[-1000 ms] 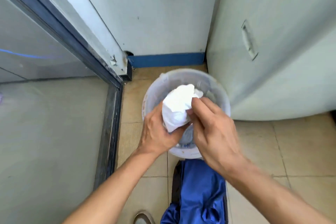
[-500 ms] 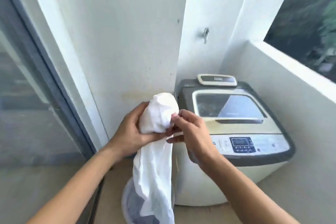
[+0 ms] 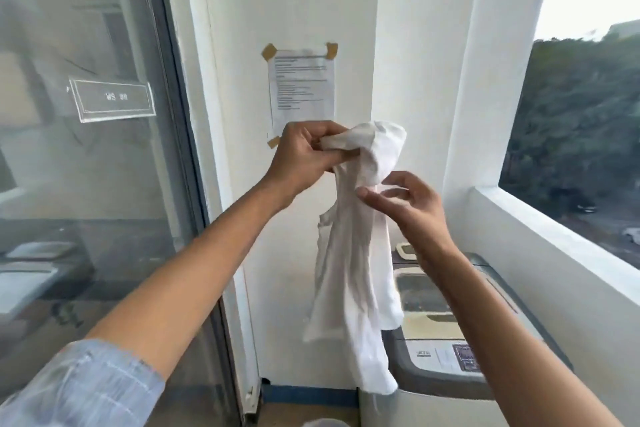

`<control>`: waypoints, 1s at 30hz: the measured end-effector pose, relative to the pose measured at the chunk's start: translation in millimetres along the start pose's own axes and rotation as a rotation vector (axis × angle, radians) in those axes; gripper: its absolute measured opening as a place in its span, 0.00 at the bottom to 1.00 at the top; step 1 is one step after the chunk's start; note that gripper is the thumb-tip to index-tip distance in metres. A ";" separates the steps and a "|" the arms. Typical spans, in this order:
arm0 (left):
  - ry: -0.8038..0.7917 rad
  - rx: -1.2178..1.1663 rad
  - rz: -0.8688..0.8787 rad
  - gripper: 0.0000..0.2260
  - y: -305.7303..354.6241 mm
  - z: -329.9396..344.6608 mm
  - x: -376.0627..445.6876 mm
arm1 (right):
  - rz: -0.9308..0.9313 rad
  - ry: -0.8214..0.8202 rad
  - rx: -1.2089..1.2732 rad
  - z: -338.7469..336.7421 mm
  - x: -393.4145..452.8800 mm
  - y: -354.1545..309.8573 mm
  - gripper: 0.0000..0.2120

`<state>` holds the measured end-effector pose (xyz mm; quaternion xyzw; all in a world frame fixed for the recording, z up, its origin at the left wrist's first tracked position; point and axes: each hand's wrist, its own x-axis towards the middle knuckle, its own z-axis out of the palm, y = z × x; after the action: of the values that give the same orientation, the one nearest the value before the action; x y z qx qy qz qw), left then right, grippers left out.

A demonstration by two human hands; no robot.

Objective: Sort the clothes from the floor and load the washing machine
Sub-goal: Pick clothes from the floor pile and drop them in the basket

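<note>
My way down to the washing machine (image 3: 450, 315) is blocked by its closed lid (image 3: 429, 302) and the white garment (image 3: 356, 270) hanging in front. Wall (image 3: 304, 3) ahead, glass door (image 3: 86, 149) left, parapet (image 3: 561, 253) right.

Printed notice (image 3: 302, 87) taped on white wall, 12 o'clock. Glass door (image 3: 86, 149) at 9 o'clock. Trees (image 3: 581, 121) at 3 o'clock.
</note>
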<state>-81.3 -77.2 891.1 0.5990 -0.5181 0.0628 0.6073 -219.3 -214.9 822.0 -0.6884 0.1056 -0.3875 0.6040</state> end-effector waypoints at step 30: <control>-0.145 -0.378 -0.172 0.12 90.7 -55.6 50.7 | 0.207 -0.728 0.241 31.2 10.7 22.5 0.13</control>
<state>-90.7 -35.8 1001.1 0.5193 -0.5099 -0.1307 0.6732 -184.2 -203.7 806.7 -0.6906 -0.0929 -0.0647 0.7144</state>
